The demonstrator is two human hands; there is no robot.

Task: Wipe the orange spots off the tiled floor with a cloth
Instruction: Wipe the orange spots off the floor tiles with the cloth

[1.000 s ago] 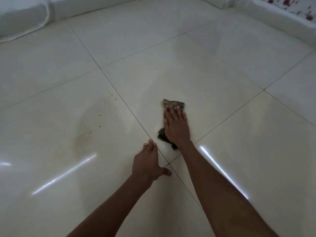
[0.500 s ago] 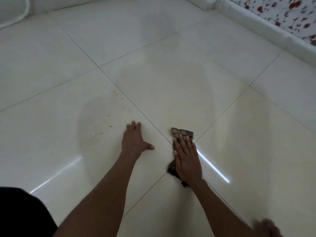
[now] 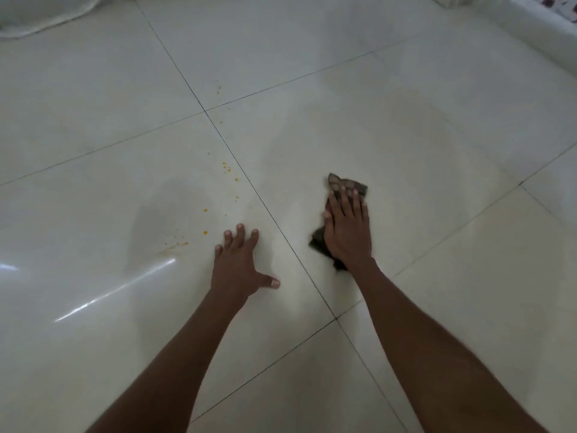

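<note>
Hands are both flat on the tiled floor (image 3: 437, 89). The left hand (image 3: 237, 267) has its fingers spread wide, holds nothing, and only supports the body. The right hand (image 3: 348, 229) presses the dark cloth (image 3: 346, 184) down with straight fingers, on the tile right of the grout line. The orange spots (image 3: 205, 232) lie on the other tile, just beyond the left fingertips and well apart from the cloth. I judge that the wiping is not finished: these spots remain, with some faint specks farther away.
</note>
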